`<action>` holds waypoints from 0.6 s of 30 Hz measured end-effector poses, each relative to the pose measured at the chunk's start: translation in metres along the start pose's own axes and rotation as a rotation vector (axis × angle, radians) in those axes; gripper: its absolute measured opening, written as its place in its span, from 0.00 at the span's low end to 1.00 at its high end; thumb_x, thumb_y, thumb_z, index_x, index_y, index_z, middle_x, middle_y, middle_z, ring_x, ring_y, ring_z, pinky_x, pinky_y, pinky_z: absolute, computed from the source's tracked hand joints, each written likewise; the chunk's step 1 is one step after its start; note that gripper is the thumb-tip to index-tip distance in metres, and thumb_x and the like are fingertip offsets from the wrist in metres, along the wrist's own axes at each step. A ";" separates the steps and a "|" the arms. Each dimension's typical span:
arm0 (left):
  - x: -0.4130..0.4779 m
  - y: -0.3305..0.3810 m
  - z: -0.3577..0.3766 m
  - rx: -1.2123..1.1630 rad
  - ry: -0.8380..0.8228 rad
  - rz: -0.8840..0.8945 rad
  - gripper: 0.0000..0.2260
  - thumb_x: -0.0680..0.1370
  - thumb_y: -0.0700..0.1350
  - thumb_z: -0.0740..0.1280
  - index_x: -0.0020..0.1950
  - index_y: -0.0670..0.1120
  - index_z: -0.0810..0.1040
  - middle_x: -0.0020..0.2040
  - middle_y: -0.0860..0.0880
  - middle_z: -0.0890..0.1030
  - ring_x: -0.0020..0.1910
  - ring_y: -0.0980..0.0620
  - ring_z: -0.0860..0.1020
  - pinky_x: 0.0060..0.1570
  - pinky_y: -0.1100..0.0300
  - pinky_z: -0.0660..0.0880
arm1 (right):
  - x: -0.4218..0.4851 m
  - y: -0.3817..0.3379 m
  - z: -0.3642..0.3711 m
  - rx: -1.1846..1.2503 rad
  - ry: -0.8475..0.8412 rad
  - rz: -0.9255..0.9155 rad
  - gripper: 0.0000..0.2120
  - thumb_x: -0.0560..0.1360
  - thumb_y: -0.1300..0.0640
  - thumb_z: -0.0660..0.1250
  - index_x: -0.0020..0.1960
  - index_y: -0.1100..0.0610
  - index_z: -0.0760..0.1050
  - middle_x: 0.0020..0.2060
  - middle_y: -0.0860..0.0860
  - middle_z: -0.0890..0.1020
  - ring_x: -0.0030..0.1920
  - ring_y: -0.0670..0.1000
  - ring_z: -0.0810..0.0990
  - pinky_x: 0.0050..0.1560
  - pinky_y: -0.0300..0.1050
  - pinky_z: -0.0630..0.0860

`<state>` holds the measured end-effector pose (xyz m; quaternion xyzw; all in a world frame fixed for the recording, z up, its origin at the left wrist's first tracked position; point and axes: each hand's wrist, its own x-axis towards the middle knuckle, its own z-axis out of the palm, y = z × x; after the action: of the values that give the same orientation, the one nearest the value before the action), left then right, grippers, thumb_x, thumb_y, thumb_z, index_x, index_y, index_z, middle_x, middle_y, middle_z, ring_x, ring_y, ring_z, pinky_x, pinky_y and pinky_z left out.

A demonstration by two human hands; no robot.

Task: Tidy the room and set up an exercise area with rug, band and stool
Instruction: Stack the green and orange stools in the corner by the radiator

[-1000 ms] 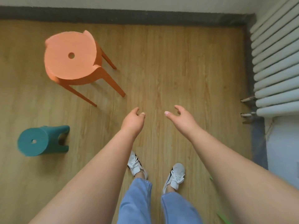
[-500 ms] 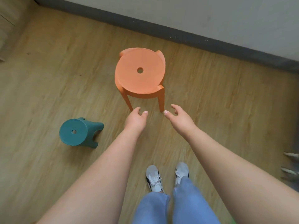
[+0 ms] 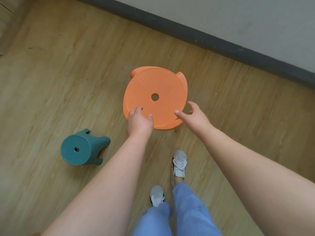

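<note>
The orange stool (image 3: 154, 97) stood upright on the wooden floor (image 3: 59, 68) in the head view, its round seat with the centre hole facing up, not far from the dark skirting board (image 3: 204, 37) that ran along the wall toward the floor's far right corner. Nothing gripped it. The left hand (image 3: 139, 120) hovered over the near left part of the seat rim, fingers loosely curled and spread, holding nothing; whether its fingertips touched the plastic could not be told. The right hand (image 3: 196, 114) reached past the near right part of the rim, open, thumb pointing inward across the seat, also empty. So the stool lay between and just beyond both hands, its near edge partly covered by them. The likeliest trouble from here seemed an uneven lift: if one hand closed on the rim before the other, the light stool could tip and a leg drag or bang on the floor. A grip on the smooth seat edge alone could also slip. A small teal stool (image 3: 81, 148) lay on its side near the person's left, close enough to the white shoes (image 3: 179, 163) to catch a foot during a carry. No rug or band was in view.
</note>
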<state>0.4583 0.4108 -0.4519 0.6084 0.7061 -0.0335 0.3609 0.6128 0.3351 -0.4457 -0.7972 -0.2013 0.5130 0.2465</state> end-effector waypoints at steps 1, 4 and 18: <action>0.014 0.003 0.000 0.019 0.029 0.007 0.23 0.79 0.48 0.63 0.74 0.46 0.65 0.74 0.47 0.65 0.71 0.45 0.67 0.66 0.53 0.67 | 0.014 -0.003 -0.001 0.024 0.010 0.017 0.35 0.76 0.45 0.67 0.77 0.52 0.56 0.71 0.53 0.70 0.69 0.54 0.70 0.54 0.41 0.65; 0.052 0.002 -0.003 0.033 0.080 -0.028 0.27 0.78 0.48 0.65 0.75 0.44 0.63 0.74 0.46 0.63 0.72 0.45 0.66 0.69 0.53 0.65 | 0.048 -0.009 0.005 0.142 0.028 0.065 0.35 0.75 0.48 0.69 0.77 0.54 0.57 0.70 0.51 0.70 0.69 0.53 0.70 0.56 0.39 0.64; 0.160 -0.016 -0.010 -0.425 -0.176 -0.309 0.24 0.72 0.41 0.74 0.66 0.43 0.72 0.58 0.45 0.79 0.50 0.47 0.78 0.49 0.57 0.74 | 0.131 0.011 0.038 0.374 0.073 0.199 0.41 0.68 0.54 0.77 0.74 0.52 0.58 0.63 0.48 0.74 0.61 0.51 0.75 0.64 0.50 0.72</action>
<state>0.4394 0.5454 -0.5391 0.3989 0.7475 0.0081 0.5311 0.6304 0.4084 -0.5596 -0.7717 -0.0137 0.5339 0.3453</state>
